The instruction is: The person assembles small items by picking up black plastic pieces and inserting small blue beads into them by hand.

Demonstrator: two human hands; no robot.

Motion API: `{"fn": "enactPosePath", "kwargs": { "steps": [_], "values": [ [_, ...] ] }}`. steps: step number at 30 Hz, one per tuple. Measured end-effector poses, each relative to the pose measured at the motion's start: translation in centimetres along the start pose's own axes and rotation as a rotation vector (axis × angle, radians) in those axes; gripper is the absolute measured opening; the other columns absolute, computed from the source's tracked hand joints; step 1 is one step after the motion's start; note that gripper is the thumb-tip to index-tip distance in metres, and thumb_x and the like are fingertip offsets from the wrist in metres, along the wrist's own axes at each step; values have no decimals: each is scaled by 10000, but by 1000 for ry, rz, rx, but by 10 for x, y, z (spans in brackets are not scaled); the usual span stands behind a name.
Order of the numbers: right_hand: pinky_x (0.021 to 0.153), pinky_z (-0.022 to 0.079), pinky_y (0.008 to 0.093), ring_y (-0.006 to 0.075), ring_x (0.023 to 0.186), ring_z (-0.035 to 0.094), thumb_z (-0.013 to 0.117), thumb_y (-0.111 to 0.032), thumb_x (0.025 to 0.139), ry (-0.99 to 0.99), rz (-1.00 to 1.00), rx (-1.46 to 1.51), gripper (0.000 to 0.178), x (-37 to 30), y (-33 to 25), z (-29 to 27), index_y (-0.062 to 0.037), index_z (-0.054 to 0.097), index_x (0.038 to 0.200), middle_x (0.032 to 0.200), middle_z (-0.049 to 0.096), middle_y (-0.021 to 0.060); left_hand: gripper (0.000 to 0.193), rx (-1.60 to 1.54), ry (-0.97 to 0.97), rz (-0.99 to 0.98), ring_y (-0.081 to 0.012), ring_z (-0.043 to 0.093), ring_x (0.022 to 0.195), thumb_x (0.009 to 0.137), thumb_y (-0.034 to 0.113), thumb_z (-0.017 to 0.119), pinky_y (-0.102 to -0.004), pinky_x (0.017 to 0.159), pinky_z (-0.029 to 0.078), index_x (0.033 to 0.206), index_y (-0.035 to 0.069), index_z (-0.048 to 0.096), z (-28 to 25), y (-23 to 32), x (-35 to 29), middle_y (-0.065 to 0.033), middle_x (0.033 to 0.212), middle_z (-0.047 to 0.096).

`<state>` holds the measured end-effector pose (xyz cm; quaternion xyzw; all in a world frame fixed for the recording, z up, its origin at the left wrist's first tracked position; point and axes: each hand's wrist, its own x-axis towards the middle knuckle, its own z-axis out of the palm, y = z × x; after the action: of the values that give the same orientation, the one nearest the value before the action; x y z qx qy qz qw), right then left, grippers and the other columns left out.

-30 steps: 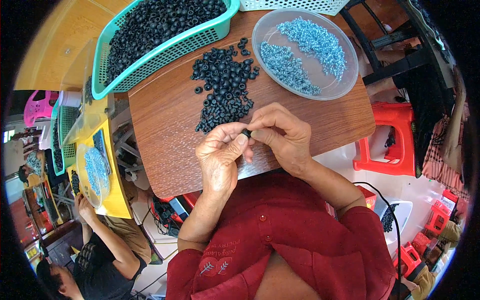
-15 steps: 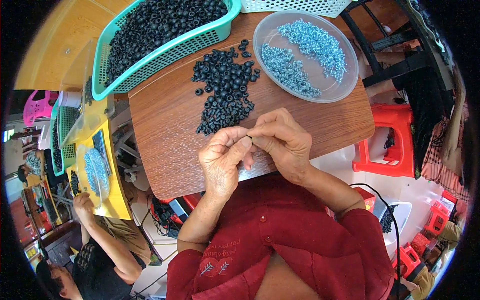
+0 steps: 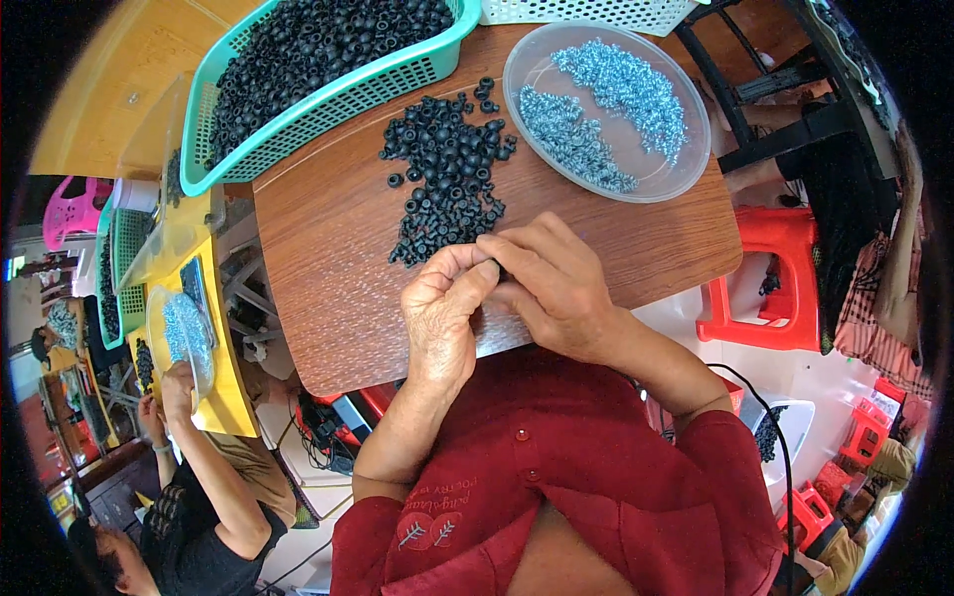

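Above the near part of the brown table, my left hand [image 3: 443,308] pinches a small black rubber-like piece [image 3: 495,265] between thumb and forefinger; only a dark sliver of it shows. My right hand [image 3: 556,283] closes over the same spot, its fingertips meeting the left ones, and hides what it grips. Just beyond my hands lies a pile of small black rubber-like parts [image 3: 449,164], rounder ones at the back and smaller ones nearest me. To the right of the pile stands a clear round plastic tray [image 3: 651,189] with two heaps of tiny shiny blue pieces [image 3: 626,89].
A turquoise basket [image 3: 333,119] full of black parts overhangs the table's [image 3: 338,288] far left corner. A white basket [image 3: 596,14] stands behind. A red stool [image 3: 765,278] is at the right. At the left, another person's arm [image 3: 224,487] reaches to a yellow table [image 3: 231,368].
My right hand has rolled forward, its fingers now covering more of the pinched piece. My left hand has shifted slightly. The other person's hand has moved onto their clear tray.
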<state>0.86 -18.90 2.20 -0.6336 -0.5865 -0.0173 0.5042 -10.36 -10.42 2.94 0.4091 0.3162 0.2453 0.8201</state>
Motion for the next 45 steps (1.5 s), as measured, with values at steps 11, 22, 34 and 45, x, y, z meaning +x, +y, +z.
{"fn": "enactPosePath", "kwargs": {
  "steps": [11,22,34,45],
  "values": [
    [593,452,373,304,691,526,687,-4,607,-12,-8,0,404,1,2,0,57,569,989,817,564,141,183,-10,-154,-87,-164,602,629,896,96,595,-250,622,502,937,-82,613,-10,7,-3,-104,803,637],
    [490,424,330,265,572,533,666,-10,589,41,-124,-53,380,-2,7,7,72,602,955,760,604,140,123,-29,-47,37,-170,592,589,870,52,614,-273,512,497,854,-70,614,-6,-6,-2,-106,765,635],
    [580,441,387,294,691,548,650,-2,653,42,-241,-298,397,28,26,-40,31,572,1040,836,587,133,232,268,-90,127,-145,622,739,925,110,561,-255,673,507,1068,-69,600,-3,7,-7,-112,906,663],
    [775,477,456,410,877,587,695,-185,673,117,115,-776,592,230,158,-166,0,514,1206,909,629,245,225,845,211,462,-118,609,763,817,45,653,-240,682,489,1036,-9,654,-92,51,78,-61,918,659]
  ]
}}
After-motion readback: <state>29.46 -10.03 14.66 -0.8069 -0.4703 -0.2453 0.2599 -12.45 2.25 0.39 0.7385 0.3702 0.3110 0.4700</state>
